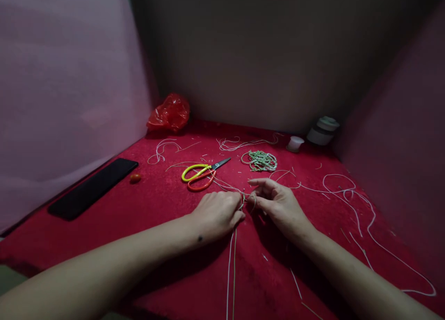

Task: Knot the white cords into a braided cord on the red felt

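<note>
The left hand [218,213] is curled, its fingers grasping a small knotted cord [244,197] between thumb and forefinger. Two pale strands [234,271] hang from below those fingers toward the near edge. The right hand [282,208] is just beside them, its upper fingers spread, a thin thread [254,203] looping at the thumb tip; whether it is pinched I cannot tell. Beyond the left fingers lie yellow-and-red scissors [202,174] on the red counter [163,204]; beyond the right, a green braided bundle [263,162], then a white spool [295,144] and a jar [322,131]. Farther left of the fingers are a red bag [171,113] and a flat black slab [93,188].
</note>
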Tool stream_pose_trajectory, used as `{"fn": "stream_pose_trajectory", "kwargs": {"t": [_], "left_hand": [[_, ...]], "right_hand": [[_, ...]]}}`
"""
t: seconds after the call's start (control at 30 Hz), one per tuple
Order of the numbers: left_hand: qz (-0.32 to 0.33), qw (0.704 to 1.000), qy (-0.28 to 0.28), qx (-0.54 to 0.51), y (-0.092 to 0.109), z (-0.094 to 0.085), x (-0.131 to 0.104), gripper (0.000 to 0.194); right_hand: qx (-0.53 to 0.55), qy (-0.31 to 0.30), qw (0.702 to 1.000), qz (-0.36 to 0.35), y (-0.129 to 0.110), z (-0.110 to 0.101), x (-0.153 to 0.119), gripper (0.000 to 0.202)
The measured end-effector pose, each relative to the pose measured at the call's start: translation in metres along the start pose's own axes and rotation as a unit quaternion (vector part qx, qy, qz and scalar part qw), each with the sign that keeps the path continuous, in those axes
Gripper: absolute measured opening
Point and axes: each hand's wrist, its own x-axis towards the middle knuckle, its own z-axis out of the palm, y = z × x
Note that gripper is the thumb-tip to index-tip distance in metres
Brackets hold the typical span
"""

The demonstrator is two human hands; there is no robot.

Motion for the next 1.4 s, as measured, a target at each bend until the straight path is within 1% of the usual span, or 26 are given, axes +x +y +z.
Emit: {"fn": "stream_pose_trajectory", "kwargs": {"t": [0.1, 0.17, 0.23, 0.3, 0.37, 0.43, 0.5, 0.6, 0.67, 0.73, 0.8, 0.83, 0.87, 0.9, 0.93, 0.97, 1.0, 1.03, 1.07, 1.1, 1.13, 1.17, 1.2, 1.23, 1.3, 1.4], "left_hand": [[-0.001, 1.0, -0.005, -0.006, 0.001, 0.0, 0.004, 0.017], [0.005, 1.0, -0.007, -0.005, 0.001, 0.0, 0.005, 0.017], [0.012, 1.0, -0.004, -0.005, 0.001, -0.001, 0.006, 0.016], [0.014, 1.0, -0.002, -0.01, 0.001, 0.0, 0.006, 0.015], [0.011, 1.0, -0.004, -0.018, 0.0, 0.0, 0.006, 0.013], [0.01, 1.0, -0.007, -0.025, 0.0, 0.0, 0.006, 0.011], [0.01, 1.0, -0.006, -0.028, -0.001, 0.0, 0.006, 0.011], [0.012, 0.999, -0.003, -0.03, -0.001, 0.001, 0.007, 0.011], [0.012, 0.999, -0.002, -0.033, -0.001, 0.002, 0.007, 0.012], [0.013, 0.999, 0.0, -0.036, -0.002, 0.003, 0.007, 0.013], [0.017, 0.999, 0.003, -0.042, -0.003, 0.003, 0.007, 0.013], [0.019, 0.999, 0.004, -0.046, -0.003, 0.003, 0.007, 0.013], [0.021, 0.999, 0.002, -0.049, -0.004, 0.003, 0.007, 0.013], [0.022, 0.998, -0.001, -0.054, -0.005, 0.002, 0.007, 0.013], [0.022, 0.998, -0.006, -0.06, -0.005, 0.002, 0.007, 0.012], [0.02, 0.998, -0.011, -0.066, -0.005, 0.001, 0.007, 0.012], [0.018, 0.997, -0.016, -0.073, -0.005, 0.001, 0.007, 0.013], [0.013, 0.997, -0.017, -0.077, -0.005, 0.001, 0.007, 0.015], [0.008, 0.997, -0.014, -0.078, -0.005, 0.001, 0.008, 0.016], [0.001, 0.997, -0.007, -0.074, -0.004, 0.002, 0.008, 0.018], [-0.004, 0.998, 0.003, -0.066, -0.004, 0.003, 0.008, 0.018], [-0.009, 0.998, 0.014, -0.058, -0.003, 0.004, 0.008, 0.018], [-0.013, 0.998, 0.023, -0.05, -0.002, 0.006, 0.008, 0.018], [-0.015, 0.998, 0.031, -0.044, -0.002, 0.007, 0.008, 0.019], [-0.017, 0.998, 0.038, -0.037, -0.002, 0.009, 0.008, 0.019], [-0.021, 0.998, 0.04, -0.031, -0.003, 0.011, 0.008, 0.02]], "right_hand": [[0.021, -0.027, 0.999, 0.019, -0.001, -0.009, 0.001, 0.031], [0.089, -0.036, 0.994, 0.05, -0.003, -0.019, 0.003, 0.034], [0.211, -0.046, 0.972, 0.09, -0.006, -0.032, 0.005, 0.036], [0.319, -0.059, 0.938, 0.119, -0.01, -0.045, 0.006, 0.033], [0.373, -0.05, 0.918, 0.123, -0.015, -0.057, 0.006, 0.033], [0.383, -0.029, 0.918, 0.103, -0.021, -0.069, 0.005, 0.03], [0.368, -0.008, 0.928, 0.059, -0.027, -0.082, 0.004, 0.025], [0.307, 0.053, 0.95, -0.031, -0.036, -0.107, 0.007, 0.021], [0.266, 0.131, 0.952, -0.078, -0.04, -0.127, 0.01, 0.019], [0.197, 0.24, 0.947, -0.087, -0.042, -0.144, 0.013, 0.019], [0.075, 0.333, 0.935, -0.096, -0.042, -0.155, 0.014, 0.014], [-0.025, 0.361, 0.927, -0.098, -0.041, -0.155, 0.014, 0.012], [-0.143, 0.375, 0.912, -0.088, -0.04, -0.153, 0.014, 0.009], [-0.277, 0.381, 0.879, -0.074, -0.039, -0.147, 0.013, 0.009], [-0.342, 0.38, 0.856, -0.073, -0.037, -0.138, 0.012, 0.011], [-0.381, 0.378, 0.84, -0.082, -0.034, -0.126, 0.011, 0.014], [-0.463, 0.347, 0.808, -0.11, -0.031, -0.112, 0.009, 0.018], [-0.503, 0.298, 0.797, -0.149, -0.028, -0.096, 0.006, 0.021], [-0.503, 0.229, 0.812, -0.187, -0.024, -0.079, 0.004, 0.02], [-0.488, 0.15, 0.836, -0.202, -0.019, -0.062, 0.002, 0.019], [-0.475, 0.078, 0.854, -0.198, -0.015, -0.047, -0.001, 0.017], [-0.466, 0.029, 0.865, -0.183, -0.01, -0.033, -0.003, 0.016], [-0.465, -0.001, 0.87, -0.161, -0.006, -0.021, -0.004, 0.015], [-0.471, -0.019, 0.87, -0.143, -0.002, -0.012, -0.005, 0.012], [-0.481, -0.033, 0.866, -0.132, 0.003, -0.001, -0.004, 0.009], [-0.473, -0.03, 0.869, -0.141, 0.006, 0.002, 0.0, 0.009]]}}
